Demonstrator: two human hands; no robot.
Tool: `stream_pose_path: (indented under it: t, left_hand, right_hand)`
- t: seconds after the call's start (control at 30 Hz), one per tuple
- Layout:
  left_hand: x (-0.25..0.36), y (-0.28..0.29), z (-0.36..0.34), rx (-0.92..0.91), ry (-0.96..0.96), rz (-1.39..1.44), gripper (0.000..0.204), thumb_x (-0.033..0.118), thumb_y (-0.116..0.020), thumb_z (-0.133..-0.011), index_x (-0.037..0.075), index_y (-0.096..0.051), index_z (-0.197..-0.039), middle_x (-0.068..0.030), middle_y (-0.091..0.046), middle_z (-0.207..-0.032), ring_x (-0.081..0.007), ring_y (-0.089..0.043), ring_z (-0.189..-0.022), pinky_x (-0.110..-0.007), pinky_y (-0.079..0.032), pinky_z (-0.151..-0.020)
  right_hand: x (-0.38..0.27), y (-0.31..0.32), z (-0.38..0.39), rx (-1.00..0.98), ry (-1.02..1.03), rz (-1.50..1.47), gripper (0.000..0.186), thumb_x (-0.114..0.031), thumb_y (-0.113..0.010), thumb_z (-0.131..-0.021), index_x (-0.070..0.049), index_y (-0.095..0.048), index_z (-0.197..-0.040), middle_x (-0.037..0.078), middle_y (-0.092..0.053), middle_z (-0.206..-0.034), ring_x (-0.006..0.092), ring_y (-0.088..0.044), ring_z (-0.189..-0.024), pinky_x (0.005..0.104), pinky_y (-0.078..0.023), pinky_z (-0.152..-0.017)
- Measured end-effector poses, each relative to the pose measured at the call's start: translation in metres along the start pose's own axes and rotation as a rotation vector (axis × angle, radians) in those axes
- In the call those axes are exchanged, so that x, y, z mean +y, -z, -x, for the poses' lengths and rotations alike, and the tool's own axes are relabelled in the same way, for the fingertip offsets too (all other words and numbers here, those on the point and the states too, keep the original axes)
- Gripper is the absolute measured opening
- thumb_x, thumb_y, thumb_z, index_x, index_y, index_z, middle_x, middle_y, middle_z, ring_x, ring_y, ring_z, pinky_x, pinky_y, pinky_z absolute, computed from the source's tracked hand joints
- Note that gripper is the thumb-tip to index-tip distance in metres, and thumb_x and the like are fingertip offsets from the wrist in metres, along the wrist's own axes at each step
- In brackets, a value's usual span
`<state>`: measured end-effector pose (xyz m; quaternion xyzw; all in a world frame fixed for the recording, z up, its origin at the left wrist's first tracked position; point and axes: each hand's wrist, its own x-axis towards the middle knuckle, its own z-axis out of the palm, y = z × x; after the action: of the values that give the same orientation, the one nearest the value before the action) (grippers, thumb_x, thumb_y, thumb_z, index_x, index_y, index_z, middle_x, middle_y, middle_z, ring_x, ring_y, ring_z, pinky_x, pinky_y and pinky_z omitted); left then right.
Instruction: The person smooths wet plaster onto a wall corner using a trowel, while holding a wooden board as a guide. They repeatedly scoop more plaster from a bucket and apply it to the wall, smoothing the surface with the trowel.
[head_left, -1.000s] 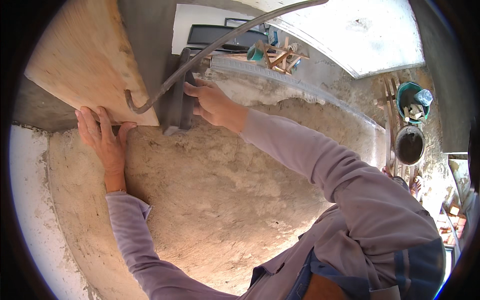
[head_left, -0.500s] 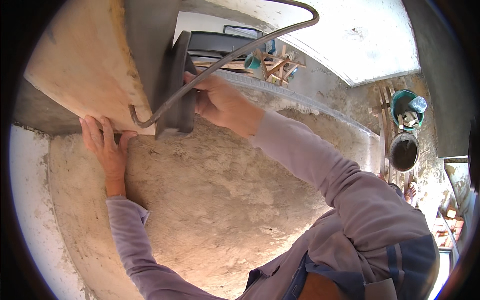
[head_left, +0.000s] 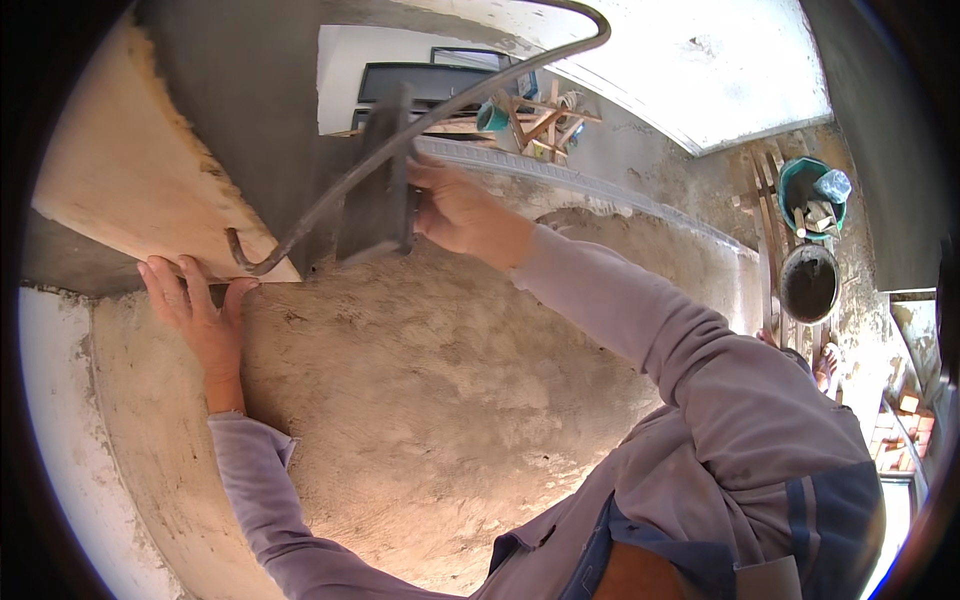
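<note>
The right hand (head_left: 465, 210), clamped on the blurred dark float (head_left: 372, 205), has moved it rightward, away from the board (head_left: 130, 160)'s lower right corner; grey plaster (head_left: 230, 110) lies open between; the left hand (head_left: 200, 325), fingers apart, stays at the board's lower edge; a bent rod (head_left: 500, 80) crosses before the float

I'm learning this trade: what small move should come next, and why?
I'd probably glide the plastering float lightly along the grey plaster: the right hand grips the float close to that surface, while the left hand touches the lower edge of the wooden board, perhaps steadying it.
</note>
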<state>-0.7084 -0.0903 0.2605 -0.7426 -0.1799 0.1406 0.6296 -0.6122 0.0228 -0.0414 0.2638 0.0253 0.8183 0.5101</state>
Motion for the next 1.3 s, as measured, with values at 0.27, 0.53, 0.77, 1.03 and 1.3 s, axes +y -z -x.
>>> stream_pose_path:
  t: [0.27,0.53,0.77,1.03,1.3]
  left_hand:
    - [0.001,0.007,-0.007,-0.032,0.02,-0.055,0.086,0.05,-0.069,-0.082,0.011,-0.032,-0.148,-0.0216,-0.022,-0.156,-0.048,-0.023,-0.141,-0.058,-0.033,-0.105]
    - [0.0,0.005,-0.001,-0.02,0.011,-0.06,0.085,0.051,-0.067,-0.083,0.012,-0.029,-0.15,-0.0197,-0.021,-0.157,-0.0466,-0.025,-0.141,-0.057,-0.034,-0.105]
    - [0.0,0.008,-0.003,-0.027,0.014,-0.063,0.084,0.049,-0.069,-0.083,0.013,-0.031,-0.149,-0.0203,-0.023,-0.156,-0.0467,-0.025,-0.141,-0.056,-0.034,-0.105]
    - [0.007,0.015,-0.011,-0.066,0.014,-0.049,0.09,0.044,-0.076,-0.078,0.008,-0.033,-0.148,-0.0186,-0.024,-0.157,-0.0496,-0.027,-0.139,-0.057,-0.034,-0.105]
    - [0.021,0.039,-0.022,-0.115,0.099,0.072,0.097,0.059,-0.054,-0.091,-0.002,-0.011,-0.152,-0.0263,-0.009,-0.158,-0.0465,-0.008,-0.146,-0.054,-0.018,-0.116]
  right_hand:
    - [0.043,-0.014,-0.04,-0.046,-0.144,0.101,0.067,-0.017,-0.06,-0.096,-0.007,-0.023,-0.151,0.013,-0.023,-0.157,0.0262,-0.022,-0.144,0.0548,-0.02,-0.114]
    - [0.001,-0.059,-0.006,-0.09,-0.045,-0.077,0.02,-0.011,-0.048,-0.1,-0.005,-0.053,-0.119,0.004,-0.059,-0.121,0.0181,-0.059,-0.107,0.0381,-0.051,-0.088]
    - [-0.035,-0.079,0.023,-0.293,0.113,-0.212,0.022,-0.004,-0.047,-0.097,-0.005,-0.052,-0.118,0.004,-0.062,-0.111,0.0152,-0.062,-0.099,0.0333,-0.054,-0.084]
    - [-0.038,-0.041,0.026,-0.756,-0.017,-0.445,0.029,-0.008,-0.05,-0.097,-0.005,-0.05,-0.125,0.01,-0.058,-0.123,0.0235,-0.061,-0.108,0.0416,-0.05,-0.098]
    - [-0.074,0.081,0.111,-0.047,0.018,0.063,0.04,-0.014,-0.046,-0.1,-0.004,-0.044,-0.139,0.013,-0.059,-0.126,0.0233,-0.06,-0.115,0.0411,-0.05,-0.102]
